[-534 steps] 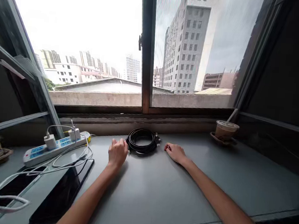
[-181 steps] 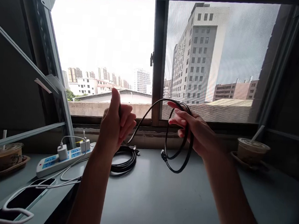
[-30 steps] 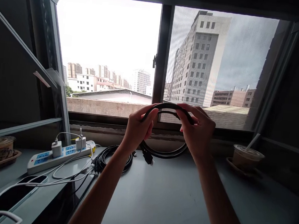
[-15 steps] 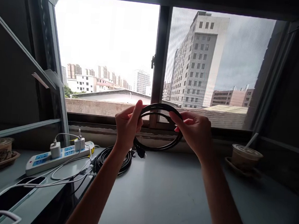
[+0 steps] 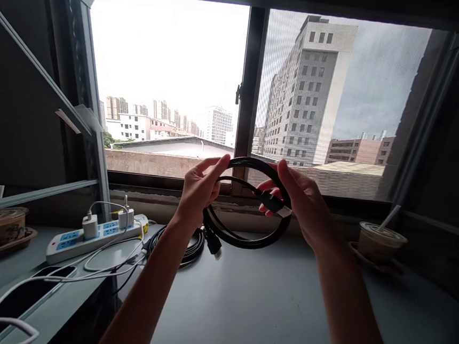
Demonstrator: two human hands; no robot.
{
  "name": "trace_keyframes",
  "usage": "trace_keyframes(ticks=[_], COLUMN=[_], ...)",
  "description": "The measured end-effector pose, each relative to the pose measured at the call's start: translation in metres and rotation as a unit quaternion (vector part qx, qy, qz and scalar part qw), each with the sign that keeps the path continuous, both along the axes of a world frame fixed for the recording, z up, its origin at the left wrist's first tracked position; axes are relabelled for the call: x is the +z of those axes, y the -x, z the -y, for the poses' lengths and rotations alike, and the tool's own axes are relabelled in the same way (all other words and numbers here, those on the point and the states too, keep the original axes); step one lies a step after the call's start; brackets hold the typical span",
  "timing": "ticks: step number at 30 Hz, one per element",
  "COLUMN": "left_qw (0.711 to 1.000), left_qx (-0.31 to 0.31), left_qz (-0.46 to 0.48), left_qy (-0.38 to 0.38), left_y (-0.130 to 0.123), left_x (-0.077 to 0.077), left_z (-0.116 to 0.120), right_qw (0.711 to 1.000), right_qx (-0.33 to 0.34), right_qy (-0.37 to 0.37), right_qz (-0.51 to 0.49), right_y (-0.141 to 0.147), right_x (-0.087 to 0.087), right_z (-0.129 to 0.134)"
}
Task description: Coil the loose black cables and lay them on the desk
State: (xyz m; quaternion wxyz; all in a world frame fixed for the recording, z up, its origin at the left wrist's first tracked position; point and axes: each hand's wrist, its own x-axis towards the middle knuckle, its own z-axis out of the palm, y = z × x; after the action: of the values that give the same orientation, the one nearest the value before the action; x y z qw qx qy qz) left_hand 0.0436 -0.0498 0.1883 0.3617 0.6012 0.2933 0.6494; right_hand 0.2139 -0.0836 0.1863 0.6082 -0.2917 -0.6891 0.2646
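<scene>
Both hands are apart, one on each side of a looped black cable point(image 5: 247, 243) held up near the middle of the view, above the surface point(image 5: 250, 302). The left hand point(image 5: 199, 191) pinches the loop at ten o'clock. The right hand point(image 5: 301, 202) grips it at two o'clock, with some fingertips behind an inner plug point(image 5: 271, 201) at three o'clock; whether they touch that plug is hard to tell. A hanging plug point(image 5: 212, 241) dangles at seven o'clock.

To do this well, the turns should sit side by side in a neat round, with a soft but sure pinch. Sharp bends could hurt the cable. The dangling end might swing and catch on the other coil point(image 5: 195, 252), which lies on the surface at seven o'clock in the view.
</scene>
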Motion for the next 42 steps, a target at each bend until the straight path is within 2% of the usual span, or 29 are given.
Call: trace_keyframes(ticks=[3,6,9,14,17,20,24,29,32,35,38,42], left_qw=[0.999,0.998,0.998,0.996,0.995,0.995,0.993,0.981,0.962,0.946,0.937,0.951], left_qx=[-0.003,-0.018,-0.035,-0.066,-0.08,-0.086,-0.105,-0.084,-0.044,-0.031,-0.069,-0.087], left_qz=[0.015,0.028,0.028,0.015,0.002,-0.009,-0.044,-0.171,-0.264,-0.309,-0.312,-0.277], left_qy=[0.03,0.048,0.051,0.063,0.064,0.052,0.025,0.038,0.058,0.095,0.14,0.104], left_y=[0.003,0.003,0.003,0.002,0.0,-0.003,-0.007,-0.009,-0.009,-0.009,-0.01,-0.013], left_x=[0.001,0.002,0.002,0.001,0.0,0.0,-0.001,-0.009,-0.016,-0.021,-0.024,-0.024], left_z=[0.0,0.0,0.002,0.002,0.001,0.002,0.005,-0.002,-0.011,-0.017,-0.021,-0.022], right_qw=[0.991,0.941,0.896,0.879,0.896,0.911,0.907,0.922,0.914,0.905,0.895,0.874], right_qx=[-0.061,-0.194,-0.275,-0.322,-0.309,-0.291,-0.307,-0.295,-0.306,-0.312,-0.322,-0.35], right_qy=[-0.113,-0.256,-0.319,-0.305,-0.272,-0.261,-0.28,-0.248,-0.259,-0.285,-0.307,-0.334], right_qz=[0.029,0.106,0.139,0.177,0.167,0.133,0.069,-0.027,-0.058,-0.054,-0.042,-0.029], right_y=[0.001,0.004,0.005,0.002,0.001,0.002,0.0,-0.009,-0.011,-0.009,-0.005,-0.002], right_x=[0.0,-0.004,-0.009,-0.01,-0.01,-0.012,-0.012,-0.013,-0.014,-0.013,-0.011,-0.009], right_z=[-0.001,-0.005,-0.01,-0.012,-0.015,-0.02,-0.029,-0.041,-0.044,-0.041,-0.035,-0.028])
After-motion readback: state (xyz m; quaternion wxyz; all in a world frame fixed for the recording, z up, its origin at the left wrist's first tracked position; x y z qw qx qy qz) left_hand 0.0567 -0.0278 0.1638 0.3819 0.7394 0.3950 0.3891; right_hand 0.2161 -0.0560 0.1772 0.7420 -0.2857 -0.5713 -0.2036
